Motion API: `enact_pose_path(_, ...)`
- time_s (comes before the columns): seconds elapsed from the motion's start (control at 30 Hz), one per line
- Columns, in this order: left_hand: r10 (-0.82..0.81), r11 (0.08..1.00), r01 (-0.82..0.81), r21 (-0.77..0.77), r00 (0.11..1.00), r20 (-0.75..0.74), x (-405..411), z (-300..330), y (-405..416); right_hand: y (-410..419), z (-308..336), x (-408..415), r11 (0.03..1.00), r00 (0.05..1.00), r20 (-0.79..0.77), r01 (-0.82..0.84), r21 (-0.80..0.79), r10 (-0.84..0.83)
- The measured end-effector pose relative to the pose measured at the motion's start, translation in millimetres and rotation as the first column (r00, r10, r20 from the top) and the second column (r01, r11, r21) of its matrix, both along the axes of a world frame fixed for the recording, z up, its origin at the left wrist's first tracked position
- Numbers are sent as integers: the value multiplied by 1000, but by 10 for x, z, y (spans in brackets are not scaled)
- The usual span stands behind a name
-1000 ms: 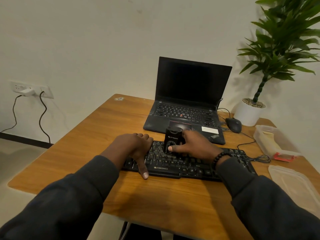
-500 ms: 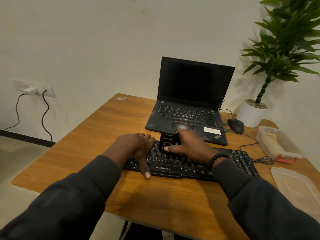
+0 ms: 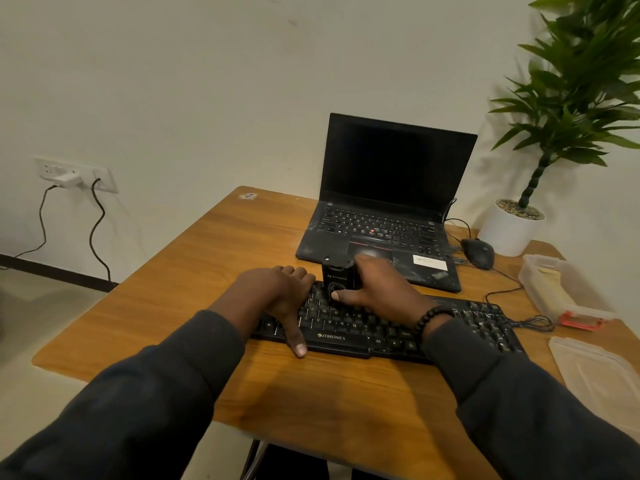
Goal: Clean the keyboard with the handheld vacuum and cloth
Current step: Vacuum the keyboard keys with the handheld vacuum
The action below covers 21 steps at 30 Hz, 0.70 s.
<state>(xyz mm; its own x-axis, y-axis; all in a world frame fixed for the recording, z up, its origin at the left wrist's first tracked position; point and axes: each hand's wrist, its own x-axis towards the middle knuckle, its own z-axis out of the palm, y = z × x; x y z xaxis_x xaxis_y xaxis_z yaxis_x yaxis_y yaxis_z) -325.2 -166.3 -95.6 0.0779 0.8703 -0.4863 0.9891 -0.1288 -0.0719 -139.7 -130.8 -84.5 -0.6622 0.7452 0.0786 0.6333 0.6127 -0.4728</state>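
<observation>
The keyboard [image 3: 398,327] lies flat on the wooden tabletop [image 3: 194,271], near its front edge, with a closed-screen-dark laptop [image 3: 384,216] just behind it. The vacuum [image 3: 338,277], a small black block, stands upright on the upper rows of keys, left of the keyboard's middle. The right hand [image 3: 381,292] grips it: the thumb crosses the near face, low down, and the fingers wrap the far side, so only their knuckles show. A dark bead bracelet [image 3: 433,317] circles that wrist.

The left hand [image 3: 277,292] rests on the keyboard's left end, fingers curled over the back edge and the thumb stretched down over the front edge, its tip at the tabletop; it seems to be pinning the keyboard in place, though how tightly the fingers hook the edge is hard to see.

To the right, a mouse [image 3: 479,252] sits beside the laptop, its cable running toward the keyboard. A white pot with a plant [image 3: 509,226] stands at the far right corner. An open plastic box [image 3: 554,289] holds something pale, possibly the cloth, and its lid [image 3: 595,372] lies apart, nearer the front.
</observation>
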Motion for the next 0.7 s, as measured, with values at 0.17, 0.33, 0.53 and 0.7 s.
enact_pose_path(0.17, -5, 1000, 5, -1, 1000, -8, 11, 1, 9, 41, 39, 63, 988, 1000, 15, -18, -150, 21)
enact_pose_path(0.33, 0, 1000, 0, 0, 1000, -6, -2, -6, 9, 53, -47, 5, 996, 996, -12, 86, 20, -86)
enact_pose_path(0.53, -6, 1000, 6, 7, 1000, 8, 8, 20, -6, -10, -7, -21, 966, 994, -88, 35, -255, -59)
enact_pose_path(0.7, -2, 1000, 2, 1, 1000, 4, 6, 7, 6, 45, 8, -1, 975, 997, -21, 69, -210, -75)
